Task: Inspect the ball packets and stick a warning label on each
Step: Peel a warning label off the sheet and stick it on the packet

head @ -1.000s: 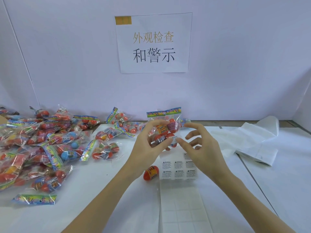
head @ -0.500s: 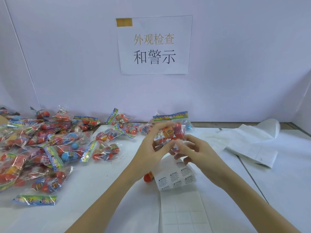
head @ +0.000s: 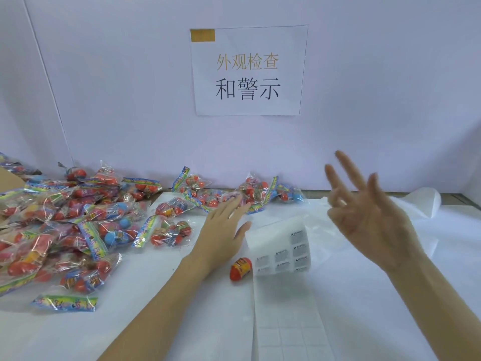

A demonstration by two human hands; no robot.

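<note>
Many ball packets (head: 65,225) of crinkled clear film lie heaped on the left of the white surface (head: 182,321), some along the far wall. The left hand (head: 221,230) reaches flat toward them, fingers straight. The right hand (head: 369,217) is raised, fingers spread, holding nothing. A curled label sheet (head: 283,251) lies between the hands, a loose red ball (head: 240,268) touching its edge.

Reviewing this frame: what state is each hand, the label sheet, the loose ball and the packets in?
left hand: open, flat, reaching toward the far packets, holding nothing
right hand: open, raised, fingers spread, empty
label sheet: far end curled up, few printed labels left
loose ball: unpacked, lying beside the sheet
ball packets: sealed, heaped at left
</note>
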